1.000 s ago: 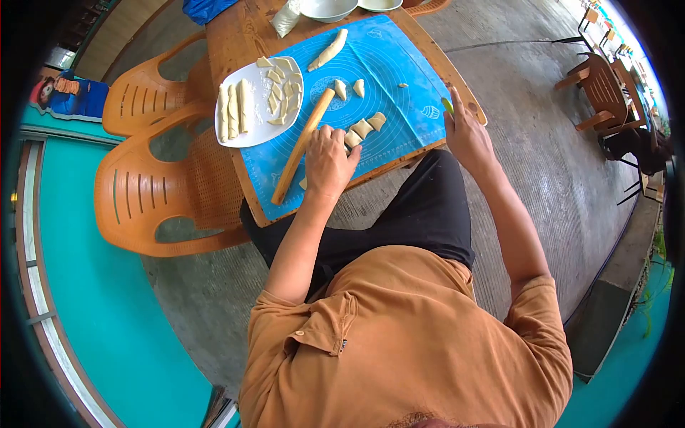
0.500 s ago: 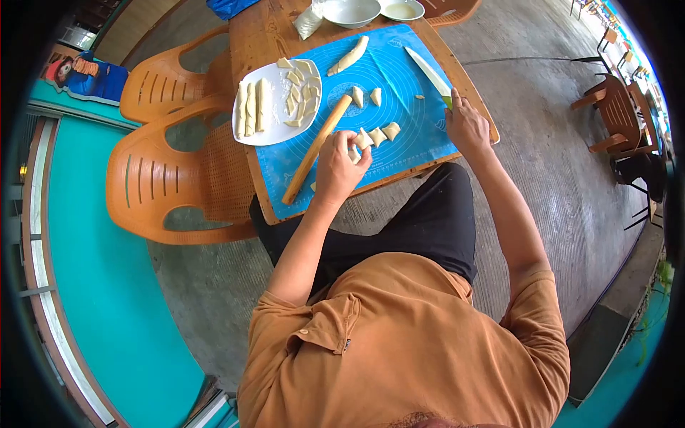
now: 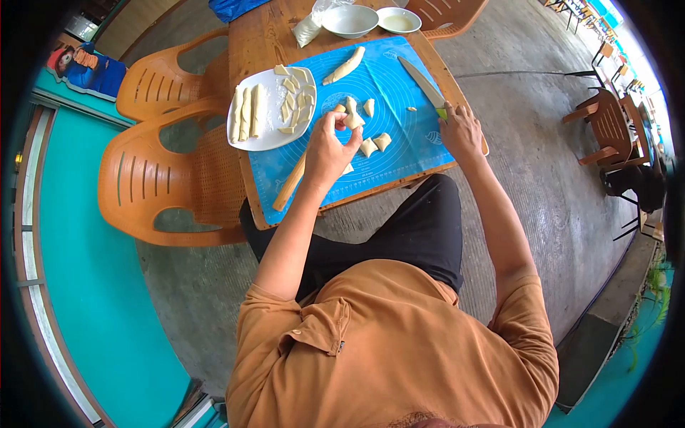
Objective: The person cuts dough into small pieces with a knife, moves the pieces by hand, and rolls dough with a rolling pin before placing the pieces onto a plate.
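My left hand (image 3: pixel 334 148) pinches a small dough piece (image 3: pixel 354 120) between thumb and fingers, just above the blue mat (image 3: pixel 414 160). Two cut dough pieces (image 3: pixel 375 145) lie to its right, and another dough piece (image 3: pixel 369 108) lies farther back. Beneath my left hand and forearm runs a wooden rolling pin (image 3: pixel 290 184), partly hidden. My right hand (image 3: pixel 462 132) is closed around the green handle of a knife (image 3: pixel 424 84). Its blade points away along the mat's right side. A long dough roll (image 3: pixel 344 65) rests at the mat's far side.
A white plate (image 3: pixel 270 141) with dough rolls and flat dough strips stands at the left. Behind the mat are a white bowl (image 3: pixel 350 21), a shallow dish (image 3: pixel 399 21) and a bag of white powder (image 3: pixel 306 32). Orange chairs (image 3: pixel 153 171) flank the wooden table (image 3: pixel 258 36).
My left hand has lifted one dough piece from the near row and carried it farther back. My right hand stays on the knife, whose blade has turned slightly. The view has shifted a little.
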`<action>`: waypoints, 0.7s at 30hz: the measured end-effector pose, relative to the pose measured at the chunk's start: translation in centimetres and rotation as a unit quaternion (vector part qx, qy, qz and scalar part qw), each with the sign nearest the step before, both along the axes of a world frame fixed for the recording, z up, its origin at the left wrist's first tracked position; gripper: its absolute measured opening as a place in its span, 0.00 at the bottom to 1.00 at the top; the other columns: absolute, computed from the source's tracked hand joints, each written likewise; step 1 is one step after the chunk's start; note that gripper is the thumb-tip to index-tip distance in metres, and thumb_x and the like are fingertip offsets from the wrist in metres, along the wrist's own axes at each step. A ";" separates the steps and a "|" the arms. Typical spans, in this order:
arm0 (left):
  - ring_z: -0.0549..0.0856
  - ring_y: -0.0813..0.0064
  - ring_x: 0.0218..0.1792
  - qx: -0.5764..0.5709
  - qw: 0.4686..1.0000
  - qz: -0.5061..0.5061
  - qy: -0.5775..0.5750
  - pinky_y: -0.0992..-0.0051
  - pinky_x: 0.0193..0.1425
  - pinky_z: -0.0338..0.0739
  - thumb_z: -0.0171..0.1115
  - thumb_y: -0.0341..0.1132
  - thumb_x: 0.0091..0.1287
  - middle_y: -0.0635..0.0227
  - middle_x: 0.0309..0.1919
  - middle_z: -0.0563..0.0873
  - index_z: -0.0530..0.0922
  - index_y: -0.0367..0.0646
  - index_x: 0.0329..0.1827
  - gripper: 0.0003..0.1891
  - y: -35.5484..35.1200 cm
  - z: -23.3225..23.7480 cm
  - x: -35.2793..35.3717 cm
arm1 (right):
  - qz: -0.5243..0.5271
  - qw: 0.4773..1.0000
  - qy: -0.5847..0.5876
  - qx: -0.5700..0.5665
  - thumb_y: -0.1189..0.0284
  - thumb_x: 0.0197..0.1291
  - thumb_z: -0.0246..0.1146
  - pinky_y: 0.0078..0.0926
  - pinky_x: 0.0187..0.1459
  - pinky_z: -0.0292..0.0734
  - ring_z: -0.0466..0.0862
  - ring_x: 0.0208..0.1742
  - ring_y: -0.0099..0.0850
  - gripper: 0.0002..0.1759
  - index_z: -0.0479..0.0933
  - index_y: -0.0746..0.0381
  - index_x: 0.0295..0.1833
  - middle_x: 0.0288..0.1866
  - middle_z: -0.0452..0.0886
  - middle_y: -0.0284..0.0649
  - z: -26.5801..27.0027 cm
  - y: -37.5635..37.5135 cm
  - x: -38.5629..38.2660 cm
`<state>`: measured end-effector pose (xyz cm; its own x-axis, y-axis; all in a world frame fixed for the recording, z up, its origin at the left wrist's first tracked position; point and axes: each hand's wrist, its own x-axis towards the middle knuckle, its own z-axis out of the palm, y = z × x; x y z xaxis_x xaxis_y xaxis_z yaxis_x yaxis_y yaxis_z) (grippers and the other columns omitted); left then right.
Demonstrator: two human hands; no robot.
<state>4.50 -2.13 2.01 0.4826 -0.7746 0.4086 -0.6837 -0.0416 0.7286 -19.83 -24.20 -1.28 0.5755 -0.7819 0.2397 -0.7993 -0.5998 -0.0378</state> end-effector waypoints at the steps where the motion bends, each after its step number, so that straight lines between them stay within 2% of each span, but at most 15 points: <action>1: 0.89 0.58 0.48 -0.004 1.000 0.001 0.002 0.57 0.58 0.85 0.80 0.39 0.69 0.57 0.45 0.88 0.80 0.38 0.55 0.20 -0.4 0.0 0.1 | -0.006 1.000 -0.002 0.003 0.60 0.75 0.69 0.51 0.68 0.78 0.84 0.69 0.48 0.33 0.76 0.58 0.81 0.64 0.83 0.48 0.2 0.4 0.0; 3: 0.89 0.56 0.48 0.001 1.000 -0.009 -0.015 0.57 0.57 0.85 0.80 0.38 0.69 0.57 0.43 0.88 0.80 0.39 0.52 0.19 -1.2 0.0 0.0 | -0.012 1.000 -0.002 0.002 0.60 0.75 0.70 0.51 0.69 0.76 0.83 0.70 0.48 0.33 0.76 0.59 0.81 0.63 0.83 0.47 0.7 0.9 0.1; 5: 0.89 0.56 0.47 0.010 0.999 -0.012 -0.043 0.56 0.57 0.85 0.80 0.38 0.69 0.57 0.43 0.88 0.80 0.40 0.51 0.18 -2.0 0.0 -0.5 | 0.015 0.998 -0.060 -0.025 0.61 0.74 0.70 0.52 0.69 0.74 0.81 0.71 0.48 0.32 0.77 0.59 0.79 0.62 0.83 0.48 1.1 1.2 0.4; 6: 0.89 0.55 0.47 0.024 0.997 -0.015 -0.073 0.56 0.57 0.85 0.79 0.39 0.68 0.57 0.43 0.88 0.80 0.41 0.50 0.17 -2.3 -0.1 -0.8 | 0.037 0.995 -0.082 -0.040 0.63 0.72 0.72 0.50 0.68 0.74 0.81 0.69 0.46 0.26 0.83 0.57 0.73 0.60 0.84 0.44 1.1 1.3 0.6; 7: 0.89 0.55 0.47 0.022 0.997 -0.015 -0.073 0.56 0.57 0.85 0.79 0.39 0.68 0.57 0.43 0.88 0.80 0.41 0.50 0.17 -2.6 -0.2 -1.1 | 0.036 0.995 -0.082 -0.042 0.63 0.72 0.72 0.50 0.68 0.74 0.81 0.69 0.46 0.26 0.83 0.57 0.73 0.60 0.84 0.44 1.1 1.3 0.8; 9: 0.89 0.54 0.48 0.042 0.997 -0.021 -0.061 0.55 0.56 0.85 0.79 0.39 0.69 0.58 0.44 0.89 0.81 0.41 0.49 0.16 -3.4 -0.4 -1.9 | 0.136 0.984 -0.112 -0.026 0.64 0.71 0.73 0.48 0.65 0.75 0.82 0.66 0.42 0.20 0.88 0.55 0.65 0.58 0.85 0.39 0.9 1.1 1.5; 10: 0.90 0.54 0.47 0.042 0.997 -0.020 -0.069 0.54 0.56 0.84 0.78 0.39 0.69 0.59 0.44 0.90 0.81 0.41 0.50 0.16 -3.7 -0.4 -2.3 | 0.152 0.979 -0.135 -0.027 0.66 0.70 0.73 0.46 0.64 0.74 0.83 0.64 0.38 0.15 0.91 0.54 0.60 0.55 0.86 0.35 0.6 1.1 2.3; 13: 0.89 0.58 0.47 0.027 0.994 -0.035 -0.102 0.57 0.56 0.85 0.80 0.40 0.68 0.60 0.43 0.88 0.81 0.42 0.50 0.17 -4.6 -0.7 -2.7 | 0.193 0.970 -0.146 -0.010 0.67 0.70 0.73 0.45 0.64 0.74 0.83 0.63 0.37 0.16 0.91 0.54 0.61 0.54 0.86 0.35 0.4 1.0 4.3; 14: 0.89 0.56 0.47 0.021 0.993 -0.035 -0.109 0.56 0.56 0.84 0.80 0.40 0.68 0.60 0.43 0.88 0.80 0.43 0.50 0.17 -4.9 -0.8 -2.9 | 0.204 0.966 -0.156 -0.013 0.69 0.72 0.70 0.45 0.64 0.74 0.84 0.62 0.38 0.12 0.91 0.54 0.57 0.51 0.87 0.37 0.5 1.1 4.9; 15: 0.89 0.56 0.47 0.019 0.993 -0.031 -0.111 0.56 0.56 0.84 0.80 0.40 0.68 0.60 0.43 0.88 0.80 0.43 0.50 0.17 -5.2 -0.9 -3.0 | 0.209 0.965 -0.157 -0.016 0.69 0.72 0.70 0.45 0.64 0.74 0.84 0.62 0.38 0.12 0.91 0.54 0.57 0.51 0.87 0.37 0.3 0.8 5.3; 17: 0.89 0.53 0.48 0.001 0.987 -0.044 -0.154 0.55 0.56 0.83 0.80 0.39 0.67 0.60 0.42 0.88 0.80 0.43 0.49 0.17 -5.8 -1.0 -3.1 | 0.176 0.980 -0.083 0.030 0.70 0.73 0.67 0.47 0.63 0.74 0.86 0.60 0.40 0.08 0.90 0.56 0.51 0.50 0.87 0.40 0.0 0.3 6.2; 18: 0.89 0.52 0.49 0.003 0.988 -0.043 -0.146 0.53 0.55 0.82 0.80 0.38 0.67 0.61 0.42 0.88 0.79 0.43 0.48 0.16 -5.9 -1.0 -3.2 | 0.184 0.978 -0.100 0.022 0.71 0.74 0.65 0.49 0.61 0.75 0.88 0.57 0.43 0.06 0.87 0.58 0.46 0.48 0.87 0.43 -0.2 0.0 6.3; 21: 0.88 0.52 0.48 -0.003 0.987 -0.041 -0.155 0.53 0.55 0.82 0.80 0.38 0.66 0.62 0.42 0.88 0.79 0.43 0.48 0.17 -6.3 -1.2 -3.2 | 0.171 0.974 -0.144 0.035 0.71 0.73 0.66 0.52 0.56 0.80 0.89 0.54 0.49 0.06 0.86 0.59 0.46 0.47 0.87 0.45 -0.5 -1.0 6.5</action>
